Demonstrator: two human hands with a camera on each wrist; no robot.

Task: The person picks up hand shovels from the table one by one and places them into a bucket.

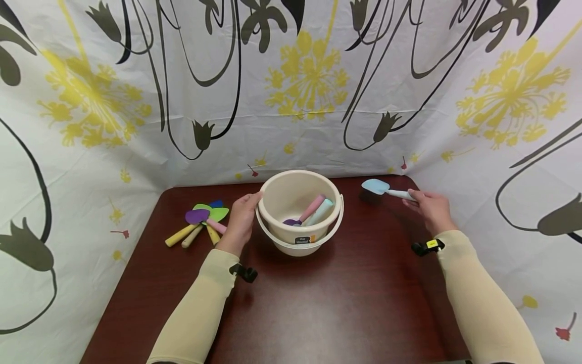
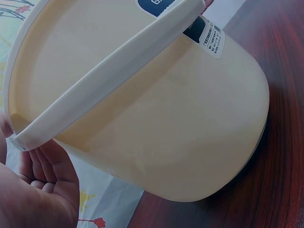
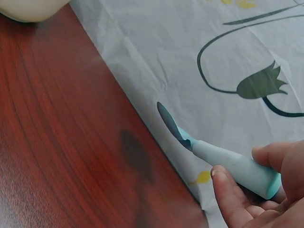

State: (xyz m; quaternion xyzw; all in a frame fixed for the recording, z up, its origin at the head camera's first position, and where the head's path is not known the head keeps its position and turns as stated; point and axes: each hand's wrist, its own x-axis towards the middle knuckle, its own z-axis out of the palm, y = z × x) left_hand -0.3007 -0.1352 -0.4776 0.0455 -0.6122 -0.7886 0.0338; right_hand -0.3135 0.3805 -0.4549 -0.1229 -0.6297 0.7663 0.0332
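Observation:
A cream bucket [image 1: 291,177] with a white handle stands at the table's back middle; it looks like two nested buckets. My left hand [image 1: 241,220] grips its left rim, fingers curled beneath the handle's end in the left wrist view. Inside lie a small shovel with a pink handle [image 1: 312,206] and purple blade, and one with a mint handle [image 1: 322,210]. At the right, my right hand [image 1: 432,207] pinches the pale handle of a light blue toy shovel [image 1: 375,186], held above the table. Its shadow falls on the wood in the right wrist view.
Left of the bucket lies a pile of several small shovels [image 1: 197,217] with purple, green and blue blades and yellow or pink handles. The dark red-brown table [image 1: 327,303] meets a patterned white curtain [image 1: 309,146] at the back and sides.

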